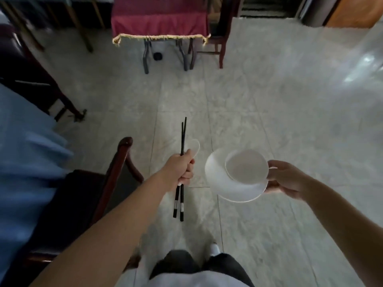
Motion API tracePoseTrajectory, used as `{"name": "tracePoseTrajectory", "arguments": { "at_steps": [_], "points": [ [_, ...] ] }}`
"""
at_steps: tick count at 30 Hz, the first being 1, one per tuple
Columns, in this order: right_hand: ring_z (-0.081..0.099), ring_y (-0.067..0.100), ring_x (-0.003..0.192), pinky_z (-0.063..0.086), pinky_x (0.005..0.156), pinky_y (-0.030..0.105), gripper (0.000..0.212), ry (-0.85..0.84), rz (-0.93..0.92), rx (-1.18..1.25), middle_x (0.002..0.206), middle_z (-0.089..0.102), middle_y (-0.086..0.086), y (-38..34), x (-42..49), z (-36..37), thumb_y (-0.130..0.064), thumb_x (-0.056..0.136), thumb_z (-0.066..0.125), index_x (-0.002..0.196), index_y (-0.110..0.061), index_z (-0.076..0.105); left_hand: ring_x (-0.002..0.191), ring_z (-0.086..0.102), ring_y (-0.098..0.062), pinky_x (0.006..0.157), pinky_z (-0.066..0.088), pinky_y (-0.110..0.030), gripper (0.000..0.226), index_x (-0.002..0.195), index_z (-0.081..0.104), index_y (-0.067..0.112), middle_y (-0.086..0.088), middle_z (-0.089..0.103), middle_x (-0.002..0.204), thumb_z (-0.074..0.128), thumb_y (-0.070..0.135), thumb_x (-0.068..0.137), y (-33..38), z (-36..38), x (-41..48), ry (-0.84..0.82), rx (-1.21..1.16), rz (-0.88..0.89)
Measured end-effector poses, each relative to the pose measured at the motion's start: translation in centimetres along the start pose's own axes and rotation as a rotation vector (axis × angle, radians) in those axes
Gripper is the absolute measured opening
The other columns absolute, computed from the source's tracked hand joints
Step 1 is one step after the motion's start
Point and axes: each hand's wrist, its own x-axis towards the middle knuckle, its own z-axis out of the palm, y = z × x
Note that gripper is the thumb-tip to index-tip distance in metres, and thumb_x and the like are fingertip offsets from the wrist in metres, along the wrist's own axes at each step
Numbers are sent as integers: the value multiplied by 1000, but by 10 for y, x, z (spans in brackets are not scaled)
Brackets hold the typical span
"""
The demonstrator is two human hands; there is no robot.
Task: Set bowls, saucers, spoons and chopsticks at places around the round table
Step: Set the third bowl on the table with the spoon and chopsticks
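Observation:
My left hand (pixel 182 167) grips a pair of black chopsticks (pixel 182 198) and a white spoon (pixel 195 147) together, held over the tiled floor. The chopstick tips point away from me and the spoon's bowl sticks out past my fingers. My right hand (pixel 286 179) holds a white saucer (pixel 219 183) by its right edge, with a white bowl (pixel 246 166) sitting on it. The round table with a blue cloth (pixel 22 152) is at my left.
A dark wooden chair (pixel 116 172) stands against the blue-clothed table just left of my left arm. Another dark chair (pixel 27 75) is farther back on the left. A table with a red fringed cloth (pixel 159 21) and a chair (pixel 219 34) stand ahead. Pale tiled floor (pixel 269 100) lies between.

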Motion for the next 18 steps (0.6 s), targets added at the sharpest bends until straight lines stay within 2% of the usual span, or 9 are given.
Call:
{"name": "tracePoseTrajectory", "arguments": {
  "at_steps": [6,9,13,18],
  "points": [
    [70,33,74,60,57,37,25,-157,-31,-196,94,67,24,-159,168,21,19,87,48,101,3,61,29,25,-6,33,18,-11,30,75,46,16,8,33,43,51,30,102,117,-48,121,176,-191,16],
    [72,38,82,60,59,41,27,-229,-67,-255,102,68,27,-232,258,50,18,88,52,110,6,62,31,24,-6,32,19,-12,26,75,48,17,9,34,44,51,26,99,166,-81,205,280,-287,33],
    [74,37,79,61,61,43,24,-296,-75,-285,101,69,27,-327,368,94,14,89,55,110,4,63,30,24,-6,31,20,-13,24,75,47,16,8,34,43,52,24,97,237,-131,312,388,-398,38],
    [73,38,86,61,71,51,26,-376,-128,-380,103,69,25,-444,468,153,16,87,53,108,3,62,28,25,-6,31,19,-12,25,72,45,17,9,34,39,52,20,96,333,-194,384,516,-416,37]
  ]
}}
